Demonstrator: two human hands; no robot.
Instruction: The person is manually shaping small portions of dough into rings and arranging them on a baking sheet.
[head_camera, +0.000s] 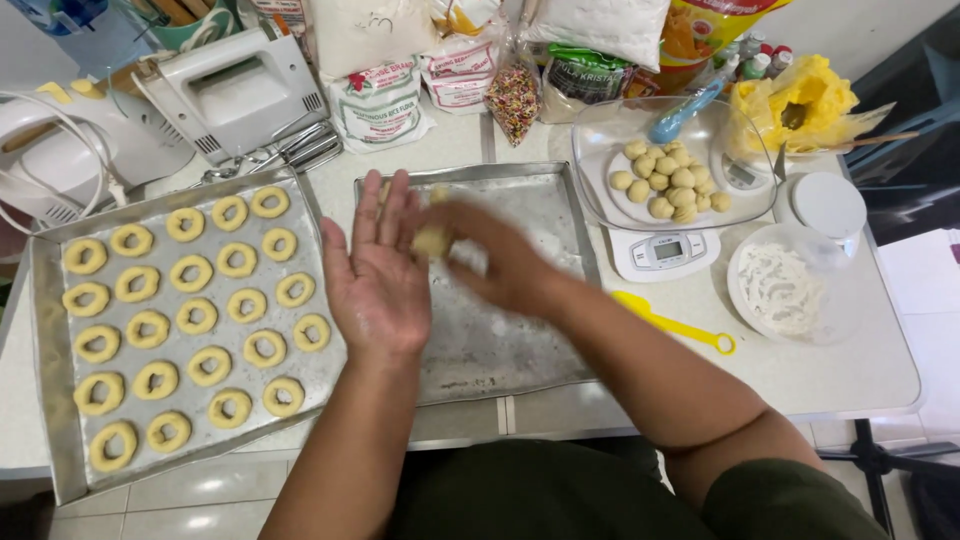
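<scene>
The left hand (375, 270) is held flat and wide open, palm turned up, fingers straight. A small lump of pale yellow dough (432, 241) lies at the edge of its fingers, pressed between it and the right hand (497, 262), which is blurred with motion; how far the right hand is closed cannot be told. Both hands hover over a bare, floured metal baking tray (500, 340) on the white tiled surface (800, 370). To the left of the left hand sits a second metal tray (45, 330) filled with rows of pale dough rings (196, 316). Beyond the right hand, to its right, a clear plastic bowl (600, 150) of small dough balls (665, 180) rests on a white digital kitchen scale (665, 252), with a yellow plastic spoon (672, 322) lying nearby.
</scene>
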